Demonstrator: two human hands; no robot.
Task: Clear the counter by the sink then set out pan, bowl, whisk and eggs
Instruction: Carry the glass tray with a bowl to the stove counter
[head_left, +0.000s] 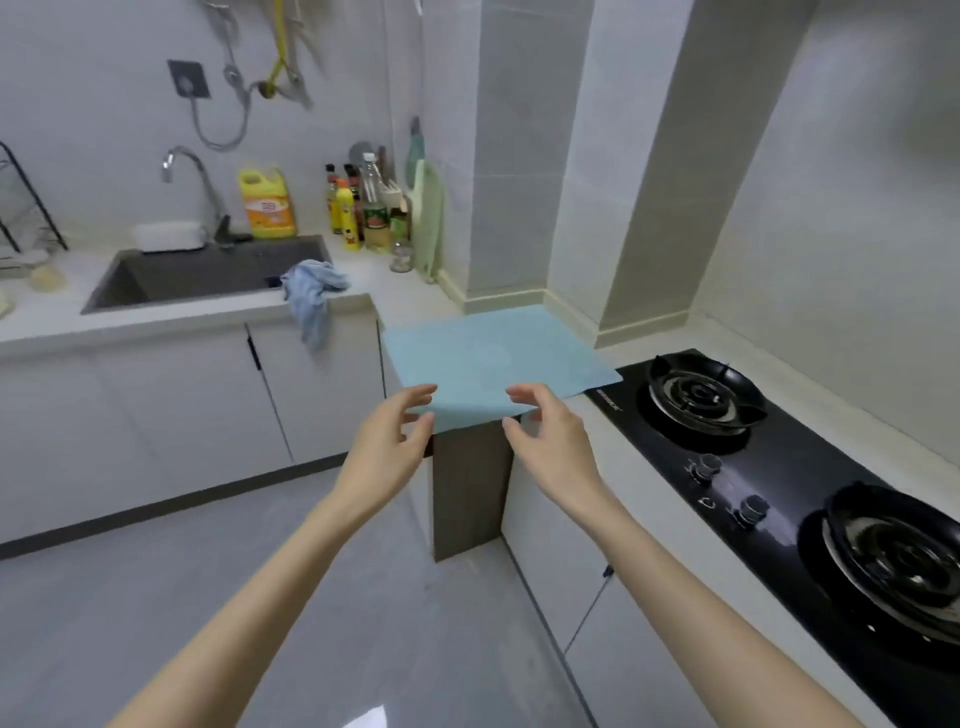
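Reaching over the floor, both arms end at the near edge of a pale blue mat (493, 353) that lies flat on the corner of the worktop (410, 299). The left hand (387, 441) is at the mat's near-left edge, half open, thumb below and fingers above with a clear gap between them. The right hand (553, 441) is at the mat's near corner in the same loose claw and grips nothing. The fingertips may brush the mat, but the blur makes that hard to tell.

The mat's near corner juts past the worktop edge, and its right corner overlaps the black hob (779, 467) to the right of the mat. Left of the mat and further back sits the dark sink (208, 275). A blue cloth (311, 296) is bunched on the sink's rim nearest the mat and hangs down over the cupboard front. Behind the mat, against the wall, stand a cluster of bottles (363, 208) and a leaning green board (428, 223). A yellow jug (266, 202) stands further left of the mat, by the tap (192, 176).
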